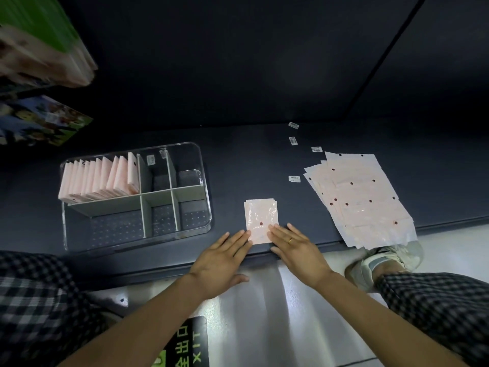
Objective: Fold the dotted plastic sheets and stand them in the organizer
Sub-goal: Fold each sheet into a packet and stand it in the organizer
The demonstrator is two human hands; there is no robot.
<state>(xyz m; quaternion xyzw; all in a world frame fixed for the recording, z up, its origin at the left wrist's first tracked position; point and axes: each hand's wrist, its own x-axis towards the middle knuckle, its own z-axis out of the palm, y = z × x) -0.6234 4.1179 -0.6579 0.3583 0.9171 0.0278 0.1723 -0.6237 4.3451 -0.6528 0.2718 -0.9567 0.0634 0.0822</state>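
A folded pink dotted sheet (261,218) lies flat near the front edge of the dark shelf. My left hand (225,256) presses its lower left corner with straight fingers. My right hand (296,246), wearing a ring, presses its lower right edge with flat fingers. To the right, a fanned pile of unfolded dotted sheets (360,197) overhangs the shelf edge. At the left stands a clear organizer (203,165) with grey dividers; several folded sheets (100,178) stand upright in its back left compartment.
Small white labels (294,178) lie scattered on the shelf between the organizer and the pile. Colourful packages (42,120) sit at the far left. My checked trouser legs and a shoe (389,258) are below the shelf edge, over a pale floor.
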